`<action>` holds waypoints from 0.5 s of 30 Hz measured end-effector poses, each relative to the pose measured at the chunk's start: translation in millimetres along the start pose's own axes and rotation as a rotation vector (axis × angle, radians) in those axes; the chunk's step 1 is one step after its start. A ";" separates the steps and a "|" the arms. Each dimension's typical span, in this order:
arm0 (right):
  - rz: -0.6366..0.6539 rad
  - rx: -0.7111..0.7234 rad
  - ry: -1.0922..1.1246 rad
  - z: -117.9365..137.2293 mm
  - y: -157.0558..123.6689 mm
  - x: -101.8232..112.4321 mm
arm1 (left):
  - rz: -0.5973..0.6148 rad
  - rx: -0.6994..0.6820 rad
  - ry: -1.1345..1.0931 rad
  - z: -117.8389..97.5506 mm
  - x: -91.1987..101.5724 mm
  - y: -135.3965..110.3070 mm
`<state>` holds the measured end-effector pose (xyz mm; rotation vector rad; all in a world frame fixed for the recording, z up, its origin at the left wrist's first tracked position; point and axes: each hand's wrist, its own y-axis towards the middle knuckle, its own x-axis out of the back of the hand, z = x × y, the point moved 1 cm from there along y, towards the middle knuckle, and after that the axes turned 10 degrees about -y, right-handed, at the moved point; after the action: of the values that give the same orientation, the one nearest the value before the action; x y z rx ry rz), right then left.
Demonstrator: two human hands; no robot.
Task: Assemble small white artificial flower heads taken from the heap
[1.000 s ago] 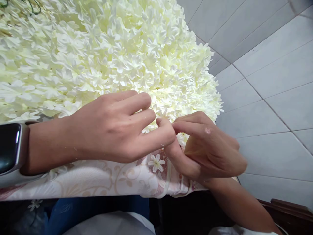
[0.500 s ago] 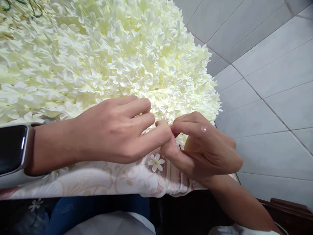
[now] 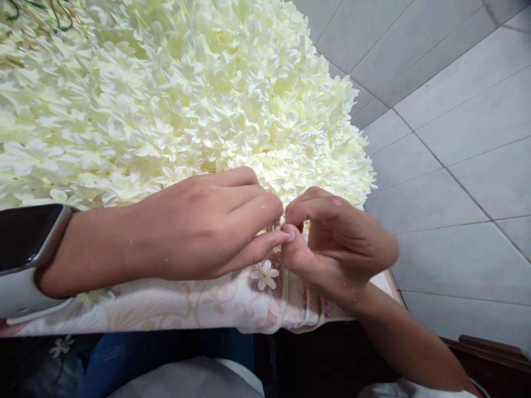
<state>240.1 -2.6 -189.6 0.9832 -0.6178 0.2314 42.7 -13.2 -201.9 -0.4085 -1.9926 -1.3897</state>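
Looking down over my own two hands here. Left hand [image 3: 199, 226] lies across the near edge of the flower heap [image 3: 186, 99], knuckles up, fingers drawn in, thumb and forefinger nipped tight together. Right hand [image 3: 340, 249] comes in from the other side, curled, its thumb and forefinger pinched too. The two pinches meet tip to tip right where the heap runs out onto the tablecloth [image 3: 166, 304]. Whatever sits between those tips is covered by the fingers; I can't tell if it's a blossom, a stem or nothing at all. The heap itself fills the table from the far left to the corner by the floor tiles [image 3: 456, 138], cream-white petals packed thick. One loose blossom [image 3: 264, 275] lies flat on the cloth, just below the meeting fingertips, touching neither hand as far as I can see. Watch [image 3: 25, 249] on the left wrist, green wire [image 3: 62, 19] poking out at the far top corner. My read on handling: these blossoms look feather-light, soft and floppy, nothing slippery, but petals would crease or pull off under a hard squeeze. I'd take one at its centre, where the petals join, with a light two-finger pinch, not by a petal edge
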 end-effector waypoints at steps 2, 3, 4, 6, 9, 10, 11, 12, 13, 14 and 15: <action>0.012 -0.005 0.016 -0.1 -0.2 -0.1 | 0.015 0.047 -0.043 -0.3 -0.5 -1.0; 0.016 -0.004 0.022 -0.2 -0.1 -0.3 | 0.028 0.067 -0.061 -0.9 -0.3 -1.0; 0.018 0.001 0.028 -0.2 -0.1 -0.4 | 0.039 0.086 -0.079 -1.6 0.1 -0.8; 0.027 0.005 0.035 -0.5 -0.1 -0.7 | 0.046 0.125 -0.104 -3.6 0.9 0.2; 0.059 -0.012 0.031 -0.8 -0.6 -0.9 | 0.058 0.197 -0.128 -6.5 1.3 2.0; 0.066 -0.022 0.027 -0.8 -0.7 -0.7 | 0.066 0.224 -0.139 -7.0 1.3 2.6; 0.067 -0.026 0.024 -0.6 -0.8 -0.4 | 0.075 0.256 -0.151 -7.3 1.4 3.1; 0.064 -0.025 0.021 -0.3 -0.8 0.0 | 0.081 0.288 -0.165 -7.2 1.7 3.5; 0.062 -0.020 0.016 0.2 -0.7 0.4 | 0.084 0.319 -0.180 -6.9 2.1 4.0; 0.063 -0.009 0.013 0.8 -0.6 0.9 | 0.083 0.348 -0.193 -6.3 2.8 4.4; 0.069 0.001 0.011 1.4 -0.5 1.2 | 0.084 0.374 -0.204 -5.6 3.6 4.7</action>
<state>240.8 -4.1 -188.7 0.9615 -0.6426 0.2978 44.8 -16.9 -195.0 -0.4691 -2.3129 -0.9257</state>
